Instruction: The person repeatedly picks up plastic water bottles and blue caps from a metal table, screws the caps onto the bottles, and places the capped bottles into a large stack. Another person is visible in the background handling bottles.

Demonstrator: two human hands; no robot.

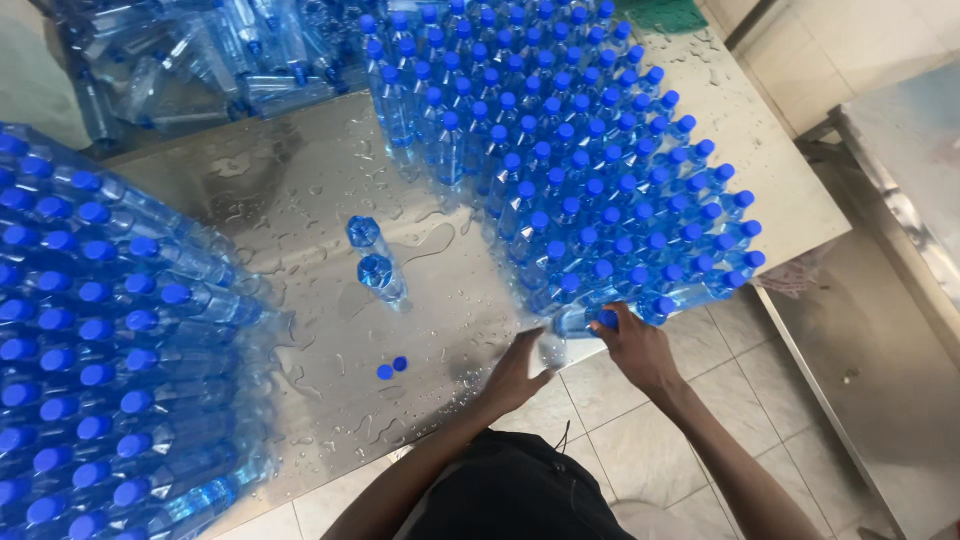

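My right hand point(636, 347) grips a blue-capped clear water bottle point(585, 319) at the near edge of a large cluster of upright capped bottles point(590, 170) on a wet steel table point(300, 190). My left hand point(515, 372) rests at the table edge just left of that bottle, fingers touching its base side. Two uncapped bottles point(372, 258) stand alone in the middle of the table. Two loose blue caps point(392, 367) lie on the metal near the front edge.
A second dense mass of capped bottles point(100, 340) fills the left side. Empty clear bottles point(200, 60) lie piled at the far left. A steel surface point(900, 160) stands at right, with tiled floor point(640, 440) below.
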